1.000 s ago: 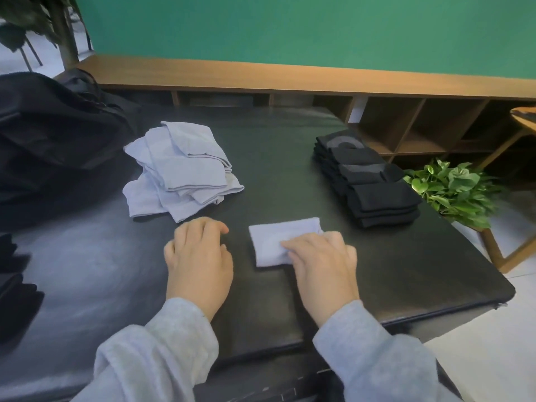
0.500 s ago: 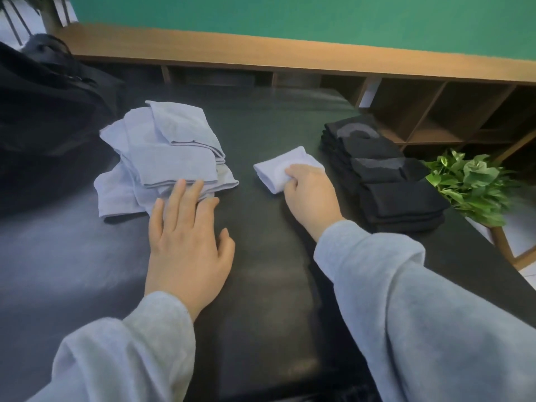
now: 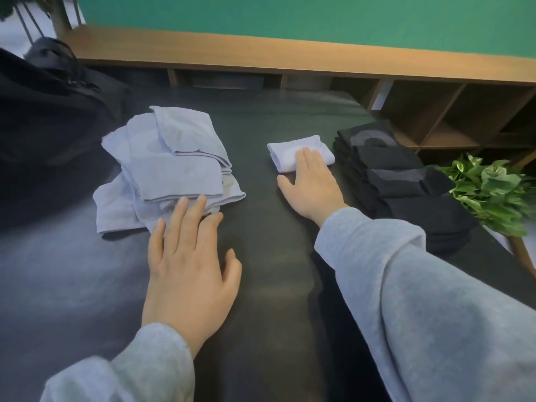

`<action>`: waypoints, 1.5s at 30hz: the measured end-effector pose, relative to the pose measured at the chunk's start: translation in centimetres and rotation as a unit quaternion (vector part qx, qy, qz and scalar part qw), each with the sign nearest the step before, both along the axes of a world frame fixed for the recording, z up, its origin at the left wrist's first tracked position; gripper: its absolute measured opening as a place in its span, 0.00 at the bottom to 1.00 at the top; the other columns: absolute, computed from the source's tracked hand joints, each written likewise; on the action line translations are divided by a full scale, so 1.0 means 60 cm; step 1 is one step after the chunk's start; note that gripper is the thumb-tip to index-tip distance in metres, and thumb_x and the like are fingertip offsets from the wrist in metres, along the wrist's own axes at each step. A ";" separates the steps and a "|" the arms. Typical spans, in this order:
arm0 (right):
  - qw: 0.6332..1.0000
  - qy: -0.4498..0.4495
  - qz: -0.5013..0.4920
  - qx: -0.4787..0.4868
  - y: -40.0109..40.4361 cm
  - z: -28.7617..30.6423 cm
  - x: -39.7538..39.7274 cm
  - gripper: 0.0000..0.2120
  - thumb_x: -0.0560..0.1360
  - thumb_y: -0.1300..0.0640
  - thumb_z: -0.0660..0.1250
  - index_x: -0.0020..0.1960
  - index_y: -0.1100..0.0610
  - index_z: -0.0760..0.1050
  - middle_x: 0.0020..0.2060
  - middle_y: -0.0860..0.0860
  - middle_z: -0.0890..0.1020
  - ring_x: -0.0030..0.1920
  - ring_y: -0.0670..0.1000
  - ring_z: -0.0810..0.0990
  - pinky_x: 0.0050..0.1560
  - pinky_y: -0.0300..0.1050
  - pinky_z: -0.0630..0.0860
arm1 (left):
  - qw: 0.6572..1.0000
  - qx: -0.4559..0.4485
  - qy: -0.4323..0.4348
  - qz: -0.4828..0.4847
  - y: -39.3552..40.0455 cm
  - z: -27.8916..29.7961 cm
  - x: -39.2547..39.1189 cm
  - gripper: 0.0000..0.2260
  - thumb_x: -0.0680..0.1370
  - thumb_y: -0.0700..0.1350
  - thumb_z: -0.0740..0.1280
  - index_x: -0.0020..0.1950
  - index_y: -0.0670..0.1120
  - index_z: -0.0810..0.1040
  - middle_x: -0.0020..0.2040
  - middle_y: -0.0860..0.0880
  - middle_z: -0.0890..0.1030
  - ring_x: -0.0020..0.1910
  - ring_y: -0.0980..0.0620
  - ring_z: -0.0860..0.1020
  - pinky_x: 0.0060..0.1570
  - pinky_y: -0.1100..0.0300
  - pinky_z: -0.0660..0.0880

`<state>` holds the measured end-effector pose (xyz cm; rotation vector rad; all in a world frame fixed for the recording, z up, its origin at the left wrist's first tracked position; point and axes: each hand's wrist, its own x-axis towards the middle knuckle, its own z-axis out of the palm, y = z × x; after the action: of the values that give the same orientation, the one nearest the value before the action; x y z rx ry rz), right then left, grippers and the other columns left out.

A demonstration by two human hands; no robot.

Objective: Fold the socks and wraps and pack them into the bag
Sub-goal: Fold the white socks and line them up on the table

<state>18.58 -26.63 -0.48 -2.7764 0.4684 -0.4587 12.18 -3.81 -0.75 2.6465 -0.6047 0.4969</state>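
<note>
Your right hand (image 3: 311, 184) lies flat on a folded sock (image 3: 290, 158), released, while your flat left hand (image 3: 188, 256) touches the pile (image 3: 174, 166), next needing a pinch.

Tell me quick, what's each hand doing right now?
Left hand: open, fingertips touching the sock pile.
Right hand: open, flat on the folded sock.

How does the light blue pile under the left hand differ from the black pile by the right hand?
The light blue pile is loose and rumpled, with layers askew; the black stack is neatly folded in an overlapping row. The left hand touches the light blue pile's near edge; the right hand rests on a separate folded piece, not the black stack. Both lie on the dark table.
</note>
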 end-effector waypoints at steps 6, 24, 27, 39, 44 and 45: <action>0.998 -0.026 0.056 0.009 0.016 0.006 -0.029 0.35 0.78 0.48 0.58 0.77 0.56 0.44 0.76 0.47 0.46 0.75 0.48 0.39 0.73 0.45 0.45 | 1.000 -0.014 0.006 0.003 -0.001 -0.004 0.001 0.22 0.71 0.51 0.57 0.64 0.47 0.69 0.72 0.47 0.64 0.73 0.49 0.54 0.71 0.55 0.41; 0.939 -0.116 0.169 0.277 0.211 0.007 -0.063 0.25 0.78 0.53 0.62 0.73 0.54 0.61 0.73 0.48 0.62 0.73 0.42 0.55 0.68 0.28 0.51 | 0.960 -0.277 0.012 0.046 0.002 -0.006 0.001 0.27 0.74 0.30 0.57 0.70 0.46 0.56 0.74 0.46 0.53 0.74 0.47 0.52 0.71 0.43 0.55; 0.938 -0.105 0.161 0.288 0.208 0.012 -0.046 0.21 0.79 0.52 0.60 0.71 0.52 0.65 0.74 0.48 0.60 0.74 0.45 0.53 0.69 0.35 0.52 | 0.959 -0.281 0.015 0.040 0.003 -0.006 -0.002 0.27 0.74 0.30 0.57 0.70 0.46 0.57 0.74 0.47 0.53 0.74 0.47 0.52 0.71 0.44 0.55; 0.964 -0.006 0.200 0.173 0.216 0.045 0.027 0.17 0.81 0.47 0.50 0.66 0.45 0.71 0.76 0.44 0.51 0.75 0.47 0.37 0.73 0.52 0.39 | 0.928 -0.364 0.061 0.059 0.005 0.003 0.002 0.23 0.76 0.31 0.55 0.70 0.44 0.60 0.72 0.55 0.55 0.71 0.59 0.54 0.70 0.57 0.56; 0.968 0.071 0.198 0.136 0.227 0.061 0.056 0.22 0.81 0.44 0.45 0.70 0.47 0.67 0.75 0.43 0.56 0.75 0.46 0.42 0.71 0.58 0.34 | 0.935 -0.348 0.054 0.047 0.007 0.000 0.002 0.23 0.76 0.32 0.55 0.70 0.44 0.59 0.72 0.54 0.55 0.70 0.64 0.52 0.69 0.62 0.53; 0.970 0.070 0.196 0.129 0.228 0.061 0.057 0.22 0.81 0.44 0.45 0.71 0.49 0.65 0.75 0.43 0.56 0.75 0.46 0.43 0.71 0.59 0.34 | 0.936 -0.345 0.054 0.047 0.007 -0.001 0.003 0.23 0.76 0.32 0.55 0.70 0.44 0.59 0.72 0.54 0.55 0.69 0.64 0.52 0.69 0.63 0.53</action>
<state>22.02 -12.94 3.19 -2.5640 -0.0017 -0.1021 12.33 -3.38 -0.79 2.0151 -0.2061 0.4770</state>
